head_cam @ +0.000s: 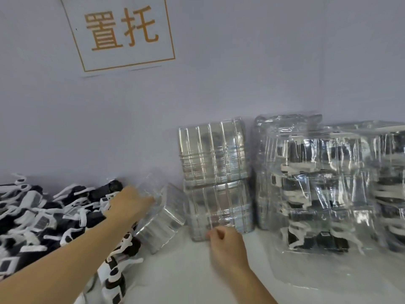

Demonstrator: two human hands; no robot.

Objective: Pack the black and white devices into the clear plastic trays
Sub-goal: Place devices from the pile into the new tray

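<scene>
Left hand: your left hand (pixel 133 202) is reaching over the pile toward a tilted tray stack (pixel 161 224); its fingers are hidden behind the blurred clear plastic, so you cannot tell whether they are gripping it or only touching.
Right hand: your right hand (pixel 225 240) is sitting at the bottom edge of the upright trays (pixel 215 178), fingers curled and seemingly pinching that lower edge, though the blur is making this uncertain.
Devices: the loose devices (pixel 41 218) are lying in a heap on the counter (pixel 190 275) at your left, a few spilling toward you under your left forearm.
Trays: two blocks of empty trays are standing one on the other against the wall (pixel 263 62); the tilted stack is leaning just beside them.
Done: at your right, bagged packs (pixel 328 189) are holding trays already filled with devices.
Left: judging by the size of the heap, you are facing plenty more packing; no open tray is lying flat yet, so you are likely fetching a fresh one.
Sign: a paper sign (pixel 122 31) is hanging on the wall above.
</scene>
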